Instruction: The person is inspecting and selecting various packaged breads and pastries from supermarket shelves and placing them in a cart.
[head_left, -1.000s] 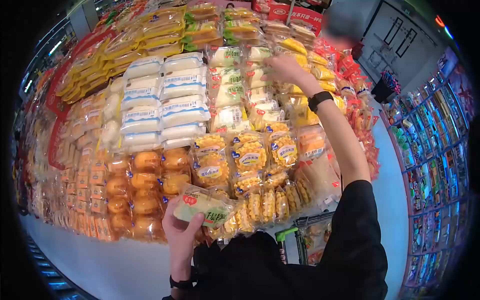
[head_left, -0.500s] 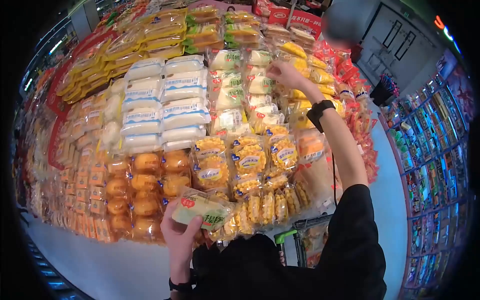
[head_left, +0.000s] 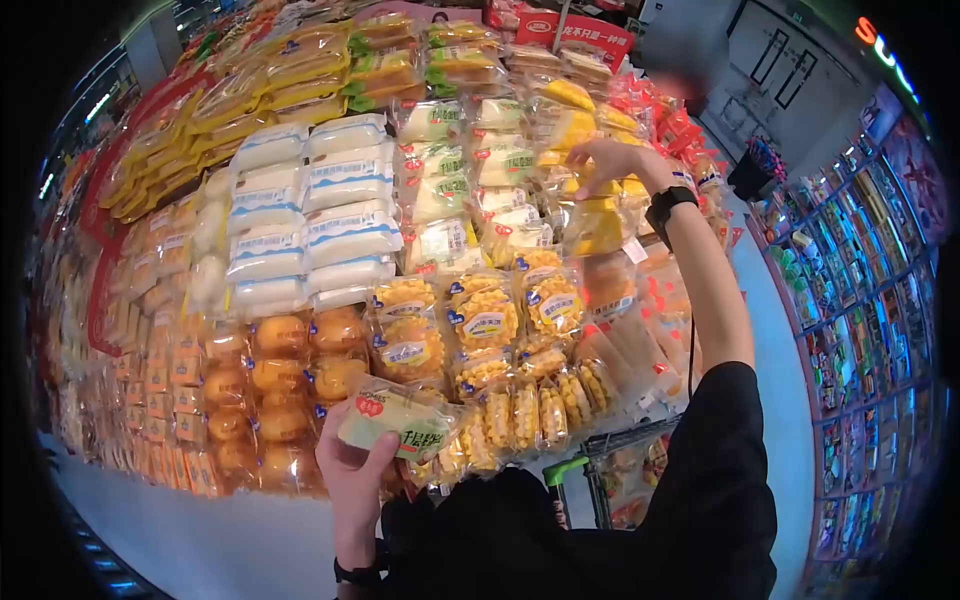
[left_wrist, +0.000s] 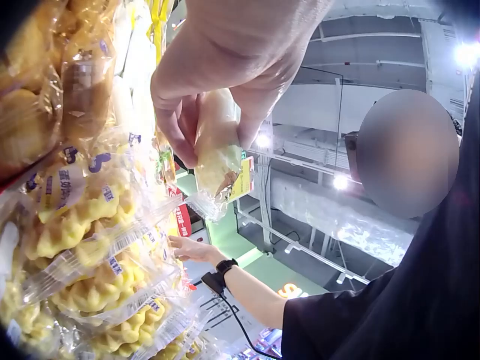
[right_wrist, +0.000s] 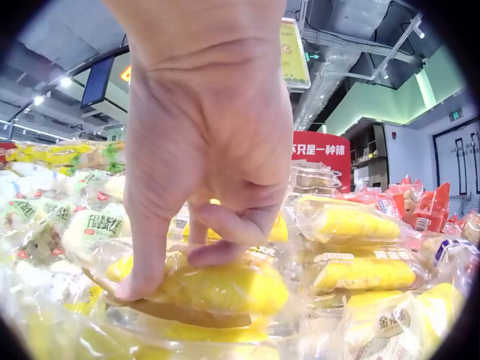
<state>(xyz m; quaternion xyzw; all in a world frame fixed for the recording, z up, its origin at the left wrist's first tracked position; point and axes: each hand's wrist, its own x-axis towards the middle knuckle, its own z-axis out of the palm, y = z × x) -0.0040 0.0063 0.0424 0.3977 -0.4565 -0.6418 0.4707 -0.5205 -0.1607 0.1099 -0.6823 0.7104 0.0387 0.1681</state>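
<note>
In the head view my left hand [head_left: 352,468] holds a clear-wrapped layered cake [head_left: 392,412] with green print in front of my body, thumb across its face. The left wrist view shows the same cake [left_wrist: 217,139] edge-on between thumb and fingers. My right hand [head_left: 625,163] is stretched out over the yellow packs at the right of the display. Seen from the right wrist, its thumb and curled fingertips grip a clear-wrapped yellow cake [right_wrist: 232,289] on a brown tray. Rows of green-printed layered cakes [head_left: 437,185] lie just left of that hand.
Packaged waffles [head_left: 485,320] and round orange-brown buns [head_left: 280,375] fill the near display. White packs [head_left: 350,185] lie behind them. A cart with a green handle part [head_left: 567,470] stands close by my body. Shelves [head_left: 860,350] line the right side. A cable hangs from my right wrist.
My right hand has moved right, from beside the layered cakes onto the yellow packs. The left hand keeps hold of its layered cake. The head view has shifted slightly.
</note>
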